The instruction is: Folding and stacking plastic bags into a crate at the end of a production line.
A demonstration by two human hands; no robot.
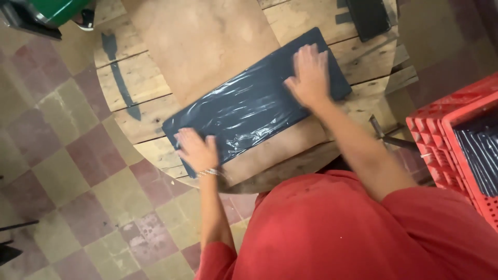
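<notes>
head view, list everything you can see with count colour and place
flat pack: 1, black, wrapped in shiny clear film, lying on the brown sheet
brown sheet: 1, tan, spread over the table top
round table: 1, bare wood planks, centre
dark flat piece: 1, black, far edge of the table
crate: 1, red, right, with dark wrapped packs inside
green object: 1, top left corner
floor: tiles, dull red and yellowish
left hand: flat on the pack's near end, bracelet at the wrist
right hand: flat on the pack's far end
</notes>
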